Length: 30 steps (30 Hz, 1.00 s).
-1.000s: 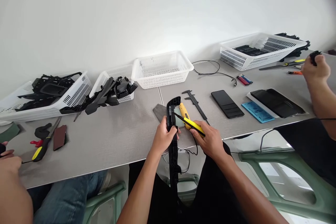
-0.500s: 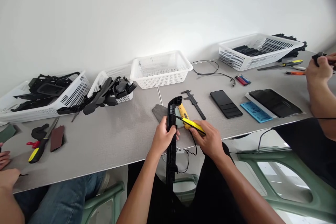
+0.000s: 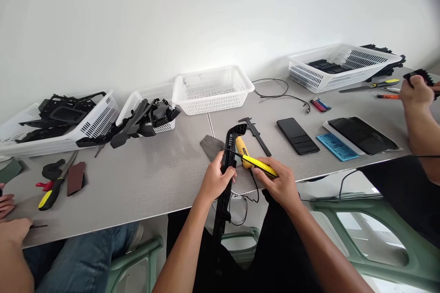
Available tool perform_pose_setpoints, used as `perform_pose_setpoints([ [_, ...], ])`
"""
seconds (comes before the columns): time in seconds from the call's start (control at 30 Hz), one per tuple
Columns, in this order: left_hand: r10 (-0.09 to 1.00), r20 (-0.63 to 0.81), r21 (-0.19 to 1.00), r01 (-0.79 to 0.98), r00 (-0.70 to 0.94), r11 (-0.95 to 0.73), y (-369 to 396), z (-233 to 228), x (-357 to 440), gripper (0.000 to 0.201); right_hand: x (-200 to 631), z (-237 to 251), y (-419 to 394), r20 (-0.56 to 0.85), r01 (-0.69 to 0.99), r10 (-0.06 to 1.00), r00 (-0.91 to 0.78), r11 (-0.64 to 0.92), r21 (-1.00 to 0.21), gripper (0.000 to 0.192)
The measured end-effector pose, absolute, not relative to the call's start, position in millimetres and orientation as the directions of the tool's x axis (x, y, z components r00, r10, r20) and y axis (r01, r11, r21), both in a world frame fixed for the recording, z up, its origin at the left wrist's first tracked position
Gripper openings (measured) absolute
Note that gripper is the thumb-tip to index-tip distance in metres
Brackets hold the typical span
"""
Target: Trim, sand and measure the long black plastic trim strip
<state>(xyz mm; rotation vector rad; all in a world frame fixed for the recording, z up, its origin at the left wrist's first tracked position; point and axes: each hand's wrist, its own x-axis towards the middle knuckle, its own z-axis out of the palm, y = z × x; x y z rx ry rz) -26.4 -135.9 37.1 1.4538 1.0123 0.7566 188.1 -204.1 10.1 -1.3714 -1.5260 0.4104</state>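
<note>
Head view: grey table [image 3: 144,183] ran the full width, with white baskets along the wall side. The long black plastic trim part [image 3: 225,174] stood nearly upright at the near table edge, its top resting over the tabletop, its lower end hanging down toward the lap. Left hand [image 3: 215,182] was closed around the part's middle. Right hand [image 3: 280,185] was closed on a yellow utility knife [image 3: 254,161], tip laid against the part's upper edge, just above the left thumb.

Risk, judged: the blade pointed toward the left hand; a slip off the hard plastic edge could run into the thumb. The part was braced only by one hand, so it could twist under pressure. The black cable [image 3: 252,192] hung just below the knife and could snag the wrist.
</note>
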Motion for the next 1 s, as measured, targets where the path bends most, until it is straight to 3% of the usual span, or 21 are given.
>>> perform_pose_setpoints([
  [0.23, 0.901, -0.063, 0.993, 0.113, 0.430, 0.015, -136.0, 37.4, -26.5, 0.035, 193.8, 11.2, -202.1, 0.314, 0.474, 0.933, 0.179, 0.198, -0.858, 0.023],
  [0.6, 0.902, -0.090, 0.991, 0.123, 0.423, 0.042, -135.7, 39.3, -28.4, 0.030, 196.0, 15.9, -203.1, 0.265, 0.454, 0.928, 0.263, 0.124, -0.883, 0.026],
  [1.0, 0.904, -0.099, 0.991, 0.121, 0.416, 0.053, -135.1, 37.7, -28.6, 0.030, 195.3, 20.9, -204.2, 0.217, 0.458, 0.951, 0.222, 0.095, -0.884, 0.027],
])
